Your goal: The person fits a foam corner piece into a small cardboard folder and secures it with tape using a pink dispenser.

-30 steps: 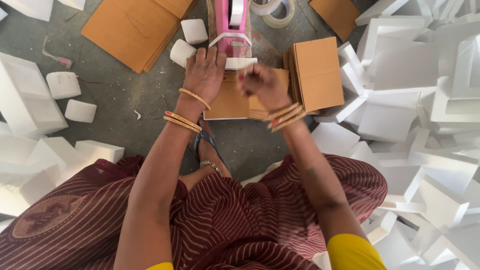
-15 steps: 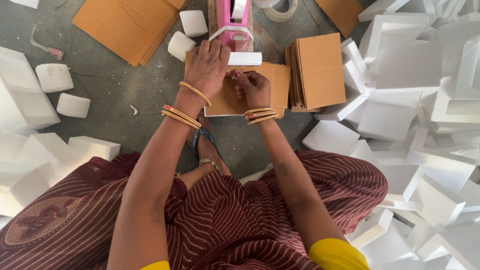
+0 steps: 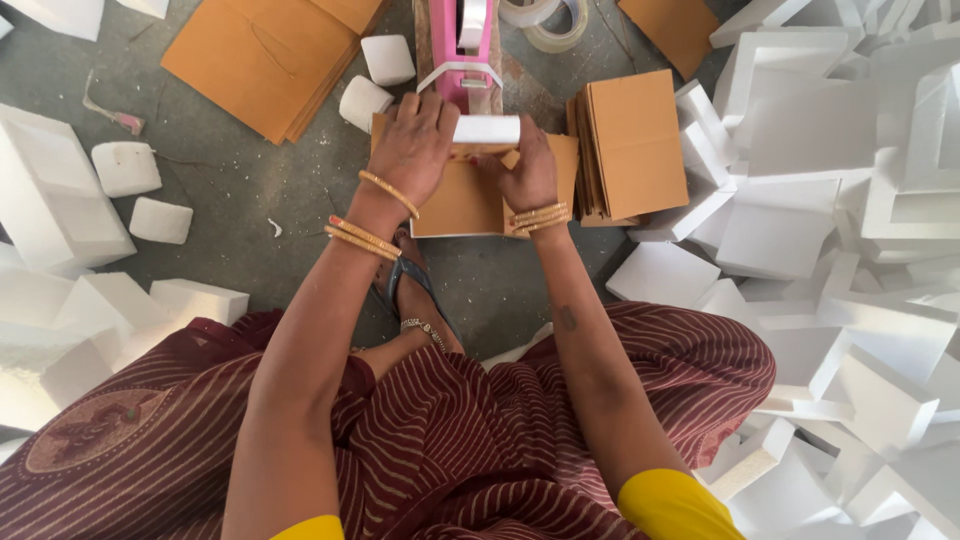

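Note:
A brown cardboard box (image 3: pixel 455 200) lies on the grey floor in front of me, with a white foam piece (image 3: pixel 487 129) showing at its far edge. My left hand (image 3: pixel 412 148) rests on the box's far left part, fingers curled over its top edge. My right hand (image 3: pixel 525 170) presses on the box's right half, just under the foam piece. A pink tape dispenser (image 3: pixel 463 50) stands directly beyond both hands. Both wrists wear gold bangles.
Flat brown cardboard sheets (image 3: pixel 268 55) lie at the far left, and a stack of folded cartons (image 3: pixel 630 145) stands at the right. White foam pieces (image 3: pixel 850 200) pile up on the right and on the left (image 3: pixel 60 220). Tape rolls (image 3: pixel 545 20) sit at the top.
My right hand has moved down onto the box beside the left hand. Both hands now press closer together at the box's far edge.

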